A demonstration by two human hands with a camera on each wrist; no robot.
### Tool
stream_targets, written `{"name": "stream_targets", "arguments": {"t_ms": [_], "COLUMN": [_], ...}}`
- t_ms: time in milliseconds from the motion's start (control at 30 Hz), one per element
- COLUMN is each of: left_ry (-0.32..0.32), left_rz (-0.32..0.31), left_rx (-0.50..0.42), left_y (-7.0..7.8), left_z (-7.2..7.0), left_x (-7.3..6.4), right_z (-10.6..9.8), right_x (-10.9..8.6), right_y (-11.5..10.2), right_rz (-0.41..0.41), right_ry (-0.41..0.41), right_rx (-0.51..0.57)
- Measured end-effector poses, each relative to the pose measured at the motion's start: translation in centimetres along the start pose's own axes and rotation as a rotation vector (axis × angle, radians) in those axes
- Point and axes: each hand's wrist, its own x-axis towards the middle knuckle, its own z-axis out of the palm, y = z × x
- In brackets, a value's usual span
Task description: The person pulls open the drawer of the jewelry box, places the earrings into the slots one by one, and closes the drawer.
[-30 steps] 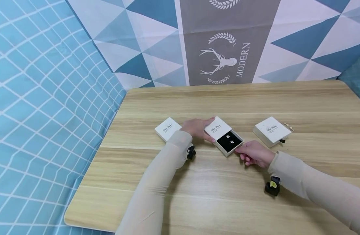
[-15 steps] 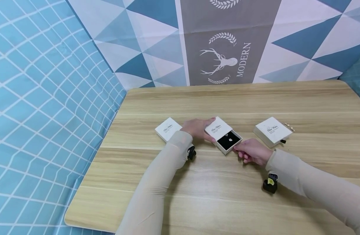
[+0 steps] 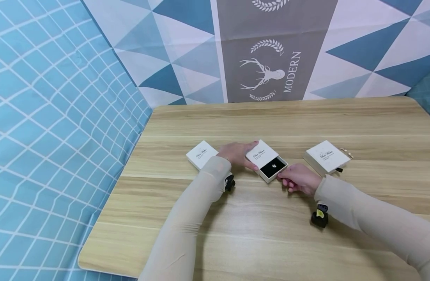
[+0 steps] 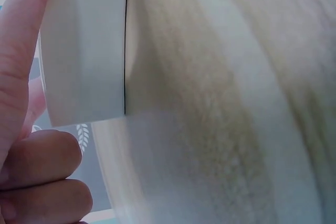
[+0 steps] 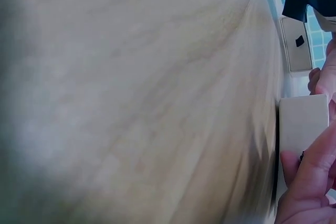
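Left hand (image 3: 237, 153) grips a box (image 3: 261, 152) printed "Best Wishes", smaller lines unreadable; right hand (image 3: 300, 179) pinches its part-open drawer (image 3: 263, 177), black tab (image 5: 302, 156) mostly hidden; grey panel (image 3: 258, 33) reads "MODERN"

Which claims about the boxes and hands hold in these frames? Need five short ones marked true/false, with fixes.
1. The left hand grips the cover of the middle box. True.
2. The middle box is fully closed. False: its drawer is partly out.
3. The lining showing in the drawer is black. True.
4. The right hand rests on top of the right box. False: the right hand touches the drawer's front end, apart from the right box.
5. Only two boxes are on the table. False: there are three, counting the left box.
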Motion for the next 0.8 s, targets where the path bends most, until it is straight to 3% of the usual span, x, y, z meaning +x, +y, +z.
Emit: {"name": "stream_targets", "arguments": {"t_ms": [800], "left_ry": [-0.022], "left_rz": [-0.007], "left_rx": [-0.014], "left_y": [0.0], "left_z": [-0.1], "left_x": [0.5], "right_z": [1.0], "right_x": [1.9], "right_y": [-1.3], "right_rz": [0.016], "right_ry": [0.044], "right_rx": [-0.030]}}
